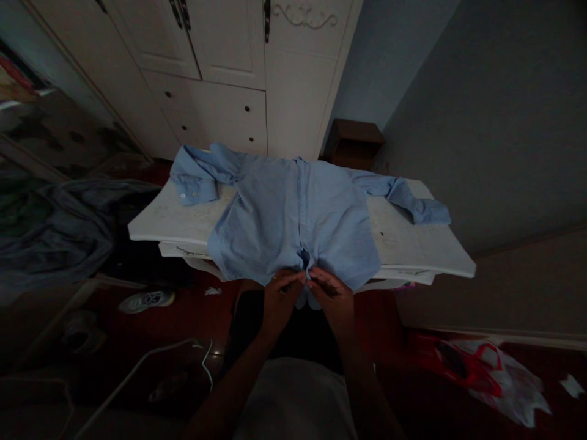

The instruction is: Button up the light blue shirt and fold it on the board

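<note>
A light blue long-sleeved shirt (pixel 266 214) lies spread over a white table (pixel 186 220), its hem hanging past the front edge toward me. Its button placket runs down the middle, with a small gap near the bottom. At that lower front edge, my left hand (pixel 280 299) pinches the cloth from the left. Opposite it, my right hand (pixel 334 296) pinches the other front edge, the fingertips of both hands almost meeting. Any button between the fingers is too small and dark to make out. Both sleeves rest bent on the tabletop, cuffs outward.
Behind the table stands a white wardrobe (pixel 229 55) with a small brown cabinet (pixel 358 137) beside it. Grey clothing (pixel 68 226) is heaped at the left. On the dark red floor are a sneaker (pixel 147 300), a white cable (pixel 137 366) and a plastic bag (pixel 509 379).
</note>
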`<state>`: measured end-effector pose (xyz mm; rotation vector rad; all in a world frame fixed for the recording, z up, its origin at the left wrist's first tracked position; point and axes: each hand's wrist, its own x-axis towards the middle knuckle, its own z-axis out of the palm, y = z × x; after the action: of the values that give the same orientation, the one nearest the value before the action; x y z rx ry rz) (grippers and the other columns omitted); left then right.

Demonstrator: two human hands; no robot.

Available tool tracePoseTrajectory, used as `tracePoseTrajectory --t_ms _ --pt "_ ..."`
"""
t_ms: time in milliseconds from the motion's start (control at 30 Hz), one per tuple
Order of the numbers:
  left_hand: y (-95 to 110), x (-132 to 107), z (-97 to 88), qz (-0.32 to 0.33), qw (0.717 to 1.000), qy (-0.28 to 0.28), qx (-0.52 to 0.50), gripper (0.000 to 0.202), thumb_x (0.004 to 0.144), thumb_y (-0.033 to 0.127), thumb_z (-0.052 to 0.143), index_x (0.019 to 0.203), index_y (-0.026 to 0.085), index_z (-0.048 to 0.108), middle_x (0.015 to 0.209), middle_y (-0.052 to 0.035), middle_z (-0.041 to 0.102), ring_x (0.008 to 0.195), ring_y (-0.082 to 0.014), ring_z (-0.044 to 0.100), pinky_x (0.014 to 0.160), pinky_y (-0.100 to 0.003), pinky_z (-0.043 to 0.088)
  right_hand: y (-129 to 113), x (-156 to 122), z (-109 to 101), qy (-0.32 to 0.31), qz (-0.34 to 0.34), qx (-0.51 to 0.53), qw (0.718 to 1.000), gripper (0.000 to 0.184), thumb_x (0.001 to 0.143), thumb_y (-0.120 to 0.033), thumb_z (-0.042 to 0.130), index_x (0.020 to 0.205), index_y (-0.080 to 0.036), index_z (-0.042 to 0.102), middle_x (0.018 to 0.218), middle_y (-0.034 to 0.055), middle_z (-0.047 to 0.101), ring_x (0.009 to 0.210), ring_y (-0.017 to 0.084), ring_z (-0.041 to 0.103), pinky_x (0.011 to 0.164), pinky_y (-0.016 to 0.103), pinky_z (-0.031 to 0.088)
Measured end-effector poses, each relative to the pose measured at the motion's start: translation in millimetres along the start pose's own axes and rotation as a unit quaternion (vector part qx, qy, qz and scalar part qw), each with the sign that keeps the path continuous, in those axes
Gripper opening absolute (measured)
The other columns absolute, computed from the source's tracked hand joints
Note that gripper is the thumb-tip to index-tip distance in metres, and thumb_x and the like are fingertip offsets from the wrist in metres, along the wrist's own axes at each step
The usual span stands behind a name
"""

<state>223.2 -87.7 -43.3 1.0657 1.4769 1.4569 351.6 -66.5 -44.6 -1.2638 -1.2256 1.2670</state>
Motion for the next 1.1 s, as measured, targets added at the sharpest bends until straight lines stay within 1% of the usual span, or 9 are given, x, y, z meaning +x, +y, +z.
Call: tracePoseTrajectory --t_ms 167,267,333,433,533,667,733,933,1100 --pt "-4 6 -5.5 0.019 0.997 0.005 0.076 0.013 0.081 0.028 0.064 0.084 0.021 0.074 0.083 -0.0018 0.073 0.077 -0.0157 0.066 0.071 -0.027 0.051 10 2 5 -0.001 0.029 0.017 0.999 0.034 0.073 -0.036 0.074 0.103 -0.021 0.072 0.101 0.0061 0.075 0.091 0.022 0.071 0.084 0.037 0.057" --pt "-7 11 -12.7 0.029 0.991 -0.012 0.133 0.012 0.081 0.027 0.063 0.082 0.021 0.073 0.08 -0.002 0.074 0.075 -0.0168 0.065 0.07 -0.028 0.049 13 5 4 0.0 0.035 -0.006 0.999 0.033 0.073 -0.037 0.073 0.102 -0.021 0.072 0.097 0.006 0.075 0.089 0.021 0.07 0.082 0.036 0.057" --pt "-9 14 -17.2 0.025 0.986 -0.024 0.163 0.01 0.08 0.024 0.062 0.079 0.021 0.072 0.078 -0.002 0.073 0.072 -0.0171 0.065 0.069 -0.028 0.049 14 7 3 -0.001 0.027 -0.022 0.999 0.032 0.074 -0.038 0.072 0.101 -0.021 0.073 0.096 0.0058 0.075 0.088 0.021 0.07 0.082 0.036 0.056" --pt "-12 16 -21.8 -0.003 0.982 -0.029 0.186 0.009 0.079 0.022 0.062 0.074 0.02 0.069 0.072 -0.0014 0.071 0.067 -0.0163 0.064 0.068 -0.028 0.048 12 8 1 0.004 0.006 -0.06 0.998 0.029 0.076 -0.038 0.07 0.1 -0.021 0.073 0.096 0.0055 0.075 0.088 0.021 0.07 0.084 0.037 0.055" --pt "-15 17 -23.5 -0.03 0.987 -0.037 0.156 0.012 0.078 0.026 0.062 0.071 0.019 0.068 0.067 -0.0011 0.068 0.063 -0.0156 0.062 0.063 -0.026 0.046 9 7 1 0.006 -0.017 -0.103 0.995 0.027 0.077 -0.037 0.069 0.099 -0.023 0.073 0.096 0.0051 0.075 0.089 0.021 0.07 0.085 0.037 0.055" --pt "-17 15 -21.5 -0.052 0.994 -0.091 0.036 0.023 0.078 0.038 0.063 0.069 0.017 0.068 0.063 -0.0009 0.066 0.058 -0.0137 0.059 0.056 -0.023 0.046 11 3 3 -0.009 -0.033 -0.128 0.991 0.026 0.078 -0.037 0.068 0.099 -0.024 0.073 0.095 0.0036 0.076 0.087 0.021 0.07 0.083 0.036 0.055" --pt "-16 14 -19.0 -0.058 0.993 -0.104 -0.003 0.025 0.077 0.041 0.064 0.07 0.017 0.069 0.063 -0.0011 0.067 0.058 -0.0134 0.059 0.055 -0.023 0.046 13 2 5 -0.003 -0.027 -0.123 0.992 0.027 0.078 -0.038 0.068 0.1 -0.024 0.073 0.097 0.0038 0.076 0.089 0.022 0.07 0.083 0.037 0.055" --pt "-13 12 -10.4 -0.081 0.992 -0.097 -0.021 0.022 0.078 0.038 0.064 0.072 0.018 0.071 0.066 -0.001 0.068 0.061 -0.0135 0.06 0.056 -0.023 0.046 10 0 6 0.031 -0.013 -0.115 0.993 0.028 0.078 -0.039 0.067 0.099 -0.023 0.074 0.098 0.0053 0.075 0.088 0.022 0.07 0.079 0.035 0.056" --pt "-14 11 -6.2 -0.081 0.993 -0.082 -0.023 0.022 0.078 0.037 0.064 0.075 0.017 0.072 0.071 -0.0018 0.07 0.066 -0.0148 0.062 0.063 -0.024 0.048 14 -2 2 0.045 -0.007 -0.11 0.993 0.029 0.078 -0.039 0.068 0.1 -0.022 0.074 0.101 0.0056 0.075 0.094 0.023 0.07 0.087 0.037 0.054"
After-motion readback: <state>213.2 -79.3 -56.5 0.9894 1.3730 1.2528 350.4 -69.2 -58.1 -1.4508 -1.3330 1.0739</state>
